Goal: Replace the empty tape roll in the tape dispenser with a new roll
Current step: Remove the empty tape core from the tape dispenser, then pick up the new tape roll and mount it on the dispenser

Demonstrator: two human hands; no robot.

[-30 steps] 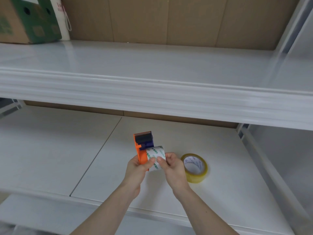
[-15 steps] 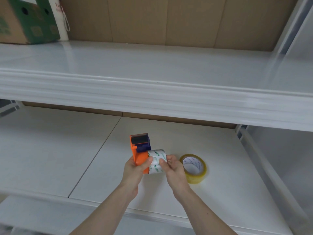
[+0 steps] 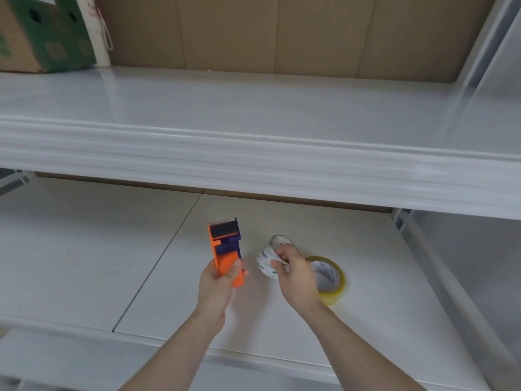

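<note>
Dispenser and empty roll held apart over the shelf

Dispenser (image 3: 225, 249), orange with a dark cutter end, stands upright in the left hand (image 3: 218, 283), whose fingers are closed around its lower body above the shelf (image 3: 84, 263). Just to its right, clear of it, the right hand (image 3: 296, 275) pinches the empty roll (image 3: 265, 262). Behind that hand, a new roll (image 3: 332, 280) lies flat on the shelf.
</note>
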